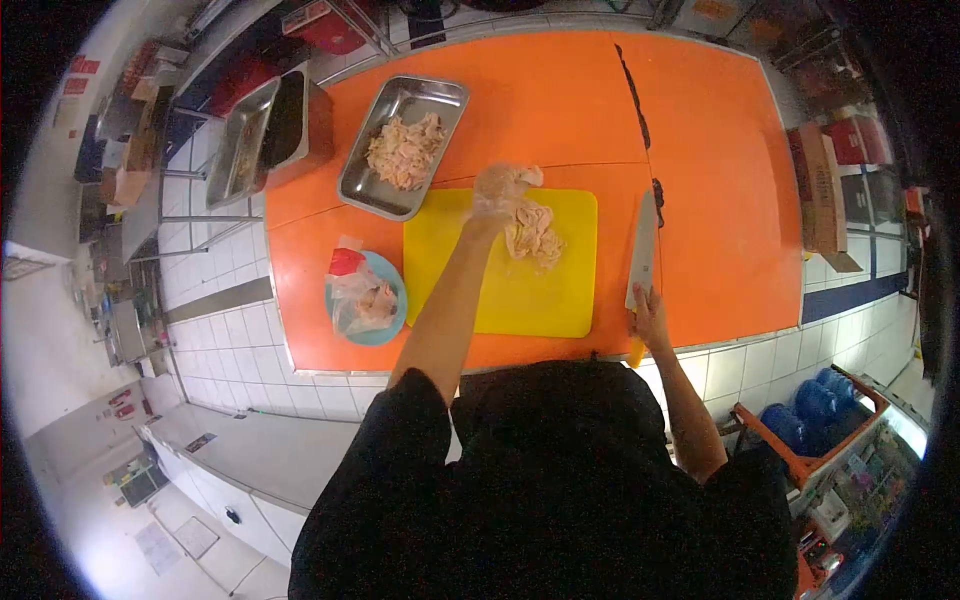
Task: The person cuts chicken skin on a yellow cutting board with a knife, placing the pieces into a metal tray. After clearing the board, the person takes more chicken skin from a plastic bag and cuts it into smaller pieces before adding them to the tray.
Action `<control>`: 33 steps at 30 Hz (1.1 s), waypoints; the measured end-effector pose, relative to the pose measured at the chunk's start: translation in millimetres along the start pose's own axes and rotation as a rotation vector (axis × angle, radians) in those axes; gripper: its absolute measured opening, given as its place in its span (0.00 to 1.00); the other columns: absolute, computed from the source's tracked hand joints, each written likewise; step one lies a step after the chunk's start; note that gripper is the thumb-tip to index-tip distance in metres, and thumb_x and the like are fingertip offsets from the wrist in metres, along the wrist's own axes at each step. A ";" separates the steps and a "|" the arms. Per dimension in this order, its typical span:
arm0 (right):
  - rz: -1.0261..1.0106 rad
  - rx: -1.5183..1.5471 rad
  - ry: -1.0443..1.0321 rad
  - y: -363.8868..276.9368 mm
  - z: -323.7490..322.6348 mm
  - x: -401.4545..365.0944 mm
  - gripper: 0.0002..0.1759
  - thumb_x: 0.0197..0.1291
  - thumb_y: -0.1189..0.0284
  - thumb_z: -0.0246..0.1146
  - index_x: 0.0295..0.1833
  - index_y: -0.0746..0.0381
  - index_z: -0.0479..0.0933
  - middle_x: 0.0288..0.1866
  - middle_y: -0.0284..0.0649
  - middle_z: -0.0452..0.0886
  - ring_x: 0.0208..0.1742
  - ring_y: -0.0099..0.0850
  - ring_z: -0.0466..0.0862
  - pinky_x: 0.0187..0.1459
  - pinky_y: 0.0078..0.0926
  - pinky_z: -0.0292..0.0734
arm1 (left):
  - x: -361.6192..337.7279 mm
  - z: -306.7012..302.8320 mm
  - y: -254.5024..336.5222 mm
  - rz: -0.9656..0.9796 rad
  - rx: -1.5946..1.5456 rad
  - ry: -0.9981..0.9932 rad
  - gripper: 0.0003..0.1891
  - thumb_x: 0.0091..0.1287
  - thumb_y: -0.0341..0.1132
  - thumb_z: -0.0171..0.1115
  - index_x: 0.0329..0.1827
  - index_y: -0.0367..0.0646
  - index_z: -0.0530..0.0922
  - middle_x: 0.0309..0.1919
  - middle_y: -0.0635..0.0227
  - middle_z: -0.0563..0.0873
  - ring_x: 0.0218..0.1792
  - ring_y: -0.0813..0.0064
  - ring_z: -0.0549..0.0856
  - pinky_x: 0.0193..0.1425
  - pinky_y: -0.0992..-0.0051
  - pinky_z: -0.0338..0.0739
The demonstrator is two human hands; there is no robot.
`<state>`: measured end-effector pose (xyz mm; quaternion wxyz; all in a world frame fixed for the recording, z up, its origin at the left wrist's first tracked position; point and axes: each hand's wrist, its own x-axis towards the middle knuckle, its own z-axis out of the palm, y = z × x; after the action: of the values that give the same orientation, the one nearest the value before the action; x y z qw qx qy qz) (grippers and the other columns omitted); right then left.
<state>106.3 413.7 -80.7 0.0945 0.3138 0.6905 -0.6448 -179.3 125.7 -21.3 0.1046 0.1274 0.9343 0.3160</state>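
My left hand (pixel 497 190), in what looks like a clear plastic glove and blurred by motion, is over the upper part of the yellow cutting board (pixel 440 290). A pale piece of chicken (pixel 530 176) shows at its closed fingertips. Just below lies more pale raw chicken (pixel 535 238) in a small heap on the board. To the right of the board, my right hand (pixel 650 316) is closed round the yellow handle of a large kitchen knife (pixel 642 250). The blade points away from me, flat above the orange table (pixel 720 220).
A metal tray (pixel 358 190) with cut chicken stands behind the board's left corner. Left of the board, a blue plate (pixel 398 318) carries a plastic bag (pixel 362 300) with pinkish meat. A deep metal container (pixel 285 125) sits at the far left edge. A cardboard box (pixel 822 195) is beyond the right edge.
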 end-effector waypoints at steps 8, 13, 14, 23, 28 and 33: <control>-0.022 -0.077 0.001 1.8 2.3 -7.2 0.21 0.79 0.50 0.58 0.54 0.59 0.72 0.22 0.32 0.71 0.13 0.21 0.70 0.13 0.24 0.68 | -83.4 -67.4 26.3 0.023 -0.304 -0.342 0.13 0.67 0.38 0.70 0.48 0.41 0.90 0.44 0.57 0.93 0.43 0.64 0.92 0.51 0.66 0.83; 0.155 -0.022 0.038 -38.3 8.9 -20.2 0.18 0.80 0.59 0.57 0.58 0.64 0.75 0.28 0.37 0.76 0.17 0.26 0.73 0.16 0.28 0.68 | -93.6 -109.3 32.2 0.007 -0.355 -0.217 0.12 0.69 0.39 0.69 0.50 0.42 0.90 0.43 0.61 0.94 0.45 0.66 0.91 0.53 0.66 0.83; 0.148 -0.018 0.031 -33.2 7.8 -16.8 0.18 0.80 0.59 0.57 0.58 0.64 0.75 0.28 0.37 0.76 0.17 0.26 0.73 0.16 0.28 0.68 | -89.9 -121.7 30.7 0.008 -0.348 -0.209 0.12 0.69 0.39 0.69 0.50 0.42 0.90 0.43 0.61 0.94 0.45 0.66 0.91 0.53 0.66 0.83; -0.755 -0.650 0.045 133.4 -32.2 53.8 0.22 0.79 0.53 0.58 0.57 0.62 0.70 0.21 0.32 0.70 0.15 0.24 0.71 0.14 0.25 0.68 | -47.2 -230.9 -11.8 -0.044 -0.148 0.180 0.18 0.71 0.39 0.66 0.62 0.46 0.84 0.57 0.59 0.88 0.54 0.63 0.87 0.57 0.63 0.82; 0.339 0.005 -0.072 -41.9 0.0 -13.1 0.41 0.60 0.75 0.73 0.78 0.67 0.65 0.59 0.65 0.76 0.58 0.62 0.77 0.51 0.59 0.78 | -53.4 -174.9 -111.8 -0.022 -0.317 0.151 0.20 0.73 0.40 0.62 0.67 0.48 0.80 0.65 0.59 0.83 0.61 0.59 0.83 0.61 0.60 0.82; -0.432 -0.650 -0.052 139.8 -45.8 43.4 0.27 0.74 0.61 0.63 0.69 0.67 0.68 0.46 0.52 0.77 0.39 0.41 0.78 0.36 0.42 0.72 | -121.9 -129.3 -66.9 -0.294 0.229 -0.178 0.28 0.74 0.51 0.58 0.74 0.50 0.73 0.71 0.45 0.75 0.71 0.51 0.76 0.72 0.50 0.71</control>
<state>162.4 466.7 -213.2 0.0683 0.0985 0.9063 -0.4052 -111.2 -35.7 52.1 0.2166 0.0280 0.9598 0.1764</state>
